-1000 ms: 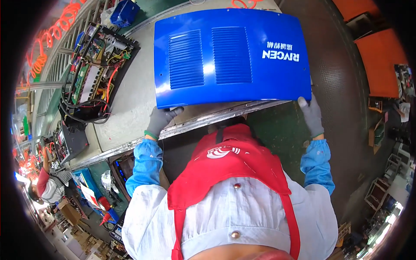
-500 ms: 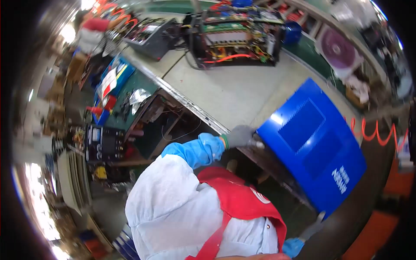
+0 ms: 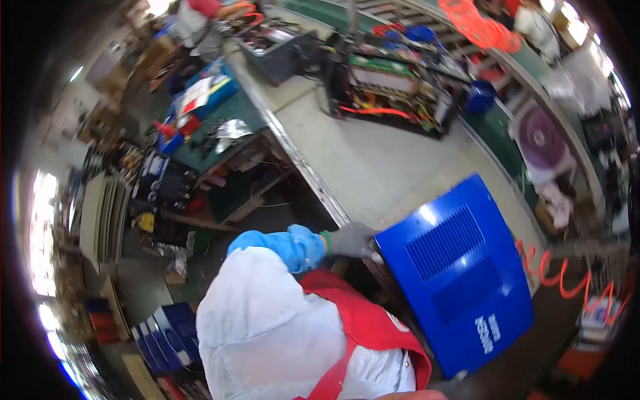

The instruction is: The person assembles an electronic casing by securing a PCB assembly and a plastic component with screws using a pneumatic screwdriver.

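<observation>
A blue sheet-metal cover (image 3: 445, 315) with louvred vents and white lettering is tilted at the near edge of the workbench, in front of me. My left hand (image 3: 355, 240), in a grey glove with a blue sleeve, is closed on the cover's upper left corner. At its lower corner, only the fingertips of my right hand (image 3: 460, 376) show, gripping the edge; the rest of that hand is hidden. Farther back on the bench stands an opened machine chassis (image 3: 393, 83) with circuit boards, wiring and an orange-red cable.
A grey box of parts (image 3: 279, 57) stands left of the chassis. The bench edge (image 3: 303, 170) runs diagonally beside my left arm. To the right hangs a coiled orange air hose (image 3: 567, 290). Several blue panels (image 3: 170, 337) stand at lower left. A person (image 3: 198, 23) works at the far left.
The view has turned, and the bench things sit farther right in it. The cover, still in both hands, has come nearer to my body. My right forearm has dropped out of view.
</observation>
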Tool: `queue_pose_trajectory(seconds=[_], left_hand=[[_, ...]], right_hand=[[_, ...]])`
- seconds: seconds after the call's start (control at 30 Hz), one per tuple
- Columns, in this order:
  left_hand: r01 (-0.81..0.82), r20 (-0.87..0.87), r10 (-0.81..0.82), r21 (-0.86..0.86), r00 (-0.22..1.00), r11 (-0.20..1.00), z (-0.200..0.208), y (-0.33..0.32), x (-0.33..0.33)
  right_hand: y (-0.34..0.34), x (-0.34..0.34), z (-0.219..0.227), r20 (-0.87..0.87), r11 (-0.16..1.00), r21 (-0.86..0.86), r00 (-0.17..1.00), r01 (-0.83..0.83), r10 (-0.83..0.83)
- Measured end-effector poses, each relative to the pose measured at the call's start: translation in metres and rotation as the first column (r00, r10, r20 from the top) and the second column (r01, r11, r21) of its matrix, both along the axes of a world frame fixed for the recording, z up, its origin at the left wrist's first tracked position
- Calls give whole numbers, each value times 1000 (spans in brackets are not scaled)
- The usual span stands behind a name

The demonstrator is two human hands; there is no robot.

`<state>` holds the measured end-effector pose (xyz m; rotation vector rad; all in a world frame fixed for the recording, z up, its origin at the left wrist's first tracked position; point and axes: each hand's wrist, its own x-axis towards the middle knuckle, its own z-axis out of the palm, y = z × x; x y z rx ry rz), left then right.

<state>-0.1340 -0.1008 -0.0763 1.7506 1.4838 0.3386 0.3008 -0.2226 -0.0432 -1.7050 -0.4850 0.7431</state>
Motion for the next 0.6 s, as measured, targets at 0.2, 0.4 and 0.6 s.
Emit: queue_pose_trajectory(seconds=[0.2, 0.4, 0.6], left_hand=[[-60, 225, 102, -187, 969, 981, 17, -15, 8], [-233, 299, 306, -257, 904, 938, 49, -29, 18], [-130, 240, 179, -209, 954, 969, 71, -8, 8]], right_hand=[[-15, 17, -4, 45, 980, -82, 983, 183, -180], [-14, 16, 10, -84, 977, -128, 980, 171, -182], [-5, 21, 29, -94, 980, -122, 981, 157, -169]])
